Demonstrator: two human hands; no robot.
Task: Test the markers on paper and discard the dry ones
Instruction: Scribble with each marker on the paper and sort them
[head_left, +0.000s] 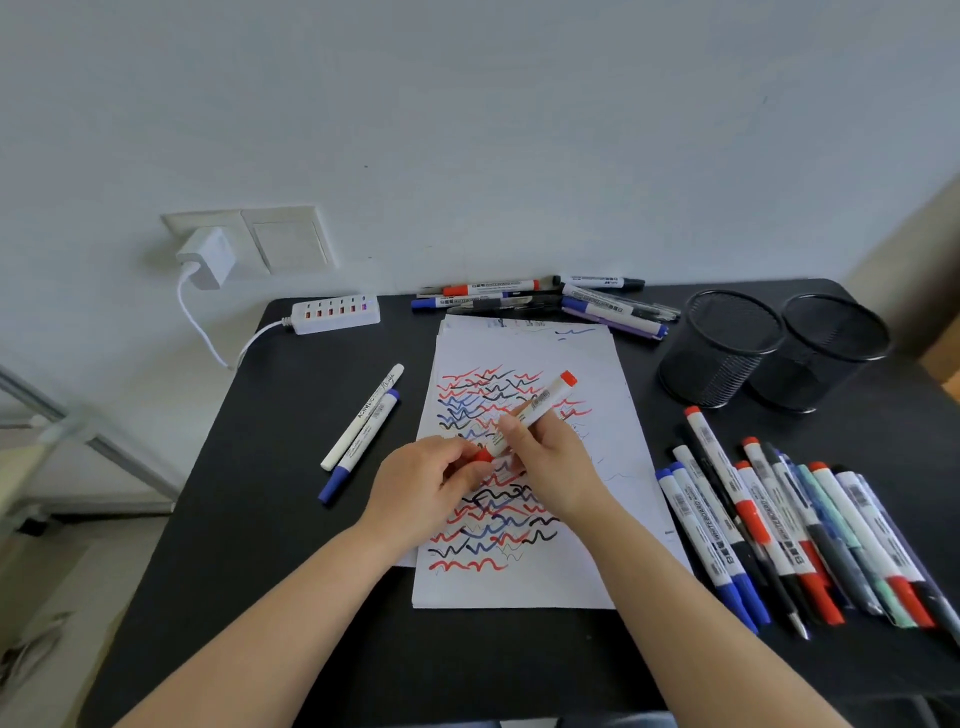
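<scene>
table, black: carries everything listed; risk of ink if an uncapped tip rolls off the sheet.

paper, white stack, directly under the grip, crowded with red, blue and black squiggles. risk: little bare space near the hands, so a faint test stroke could be misread among old lines.

mesh cups, two, black, far right of the grip, beyond reach of an idle elbow but light enough to tip.

marker row, right of the grip, near the right forearm; a sweep of that arm could scatter it and mix groups.

marker heap, beyond the grip at the wall.

two markers, left of the grip.

red marker, the piece in hand, slanted above the paper. right hand wraps the barrel; left hand pinches the red cap end. whether the cap is seated or parting cannot be told. risk: a sudden release could jerk the tip across fingers or paper.
</scene>
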